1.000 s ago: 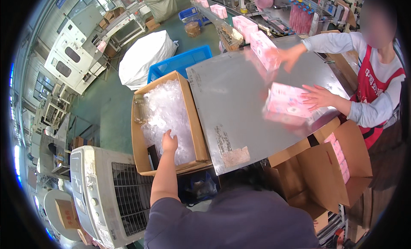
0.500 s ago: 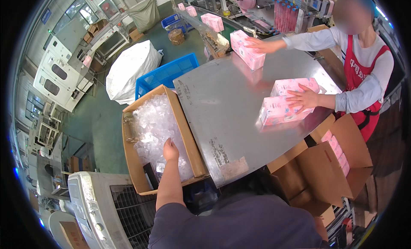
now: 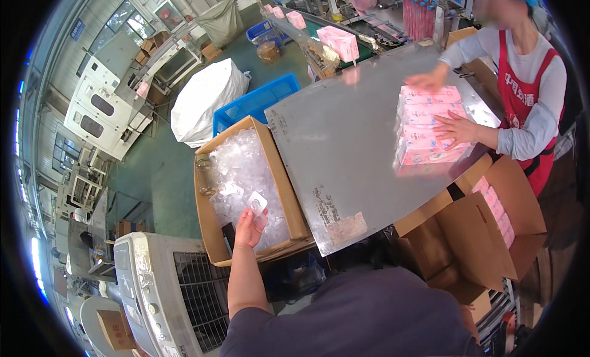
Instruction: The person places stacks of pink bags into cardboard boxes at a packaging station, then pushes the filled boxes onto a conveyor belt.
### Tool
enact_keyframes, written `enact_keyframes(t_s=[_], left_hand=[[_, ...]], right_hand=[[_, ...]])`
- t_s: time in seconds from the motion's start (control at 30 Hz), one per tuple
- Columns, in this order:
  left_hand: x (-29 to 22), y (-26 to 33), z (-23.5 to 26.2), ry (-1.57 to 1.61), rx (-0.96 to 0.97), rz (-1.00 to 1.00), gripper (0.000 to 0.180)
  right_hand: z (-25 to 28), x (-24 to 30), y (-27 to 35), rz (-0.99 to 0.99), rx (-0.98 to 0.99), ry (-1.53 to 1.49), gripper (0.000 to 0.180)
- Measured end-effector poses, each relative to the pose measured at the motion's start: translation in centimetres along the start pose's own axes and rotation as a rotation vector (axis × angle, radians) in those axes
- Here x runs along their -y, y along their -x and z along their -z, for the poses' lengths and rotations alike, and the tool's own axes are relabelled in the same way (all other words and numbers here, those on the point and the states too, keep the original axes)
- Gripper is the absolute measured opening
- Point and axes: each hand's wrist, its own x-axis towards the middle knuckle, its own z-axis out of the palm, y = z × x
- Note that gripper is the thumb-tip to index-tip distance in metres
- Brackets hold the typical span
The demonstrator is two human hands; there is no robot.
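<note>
My left hand (image 3: 248, 229) is closed on a small translucent plastic piece (image 3: 257, 202), whitish and rounded-square with a round mark in its middle. The hand is held over an open cardboard box (image 3: 284, 197) filled with a heap of similar clear plastic pieces (image 3: 243, 160). A clear jar (image 3: 206, 176) lies along the box's left wall, and a dark flat object (image 3: 228, 237) stands near its front corner. Of my right arm only a bit of skin shows beside my dark shirt at the lower right; my right hand is out of sight.
Across the metal table (image 3: 344, 166) a co-worker in a red apron (image 3: 519, 105) has both hands at a row of pink packs (image 3: 430, 126). Another pink pack (image 3: 339, 43) sits at the conveyor's end. Open cartons (image 3: 467, 234) stand right; a blue crate (image 3: 258, 105) and white sack (image 3: 209, 102) are beyond my box.
My left hand has come up from the heap with the plastic piece in it. The co-worker has brought another pink pack over to the row. My view has shifted slightly.
</note>
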Motion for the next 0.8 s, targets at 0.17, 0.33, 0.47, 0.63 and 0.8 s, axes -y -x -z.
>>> enact_keyframes(t_s=[0.17, 0.33, 0.47, 0.63, 0.8], left_hand=[[1.7, 0.2, -4.7, 0.035, 0.308, 0.078, 0.034], [6.9, 0.1, -17.0, 0.017, 0.71, 0.313, 0.033], [15.3, 3.1, -29.6, -0.345, 1.063, 0.47, 0.028], [28.0, 13.1, -38.9, -1.126, 1.535, 0.271, 0.048], [30.0, 15.1, -38.7, -1.581, 1.707, -0.291, 0.056]], right_hand=[[-0.7, -0.5, -0.3, 0.113, -0.062, -0.075, 0.114], [-2.1, -0.6, -3.1, 0.317, -0.166, 0.079, 0.09], [-0.8, -2.3, 1.7, 0.389, -0.224, 0.112, 0.087], [-1.5, -1.6, 0.0, 0.305, -0.232, -0.064, 0.113], [-2.2, -2.5, 1.7, 0.308, -0.289, -0.059, 0.109]])
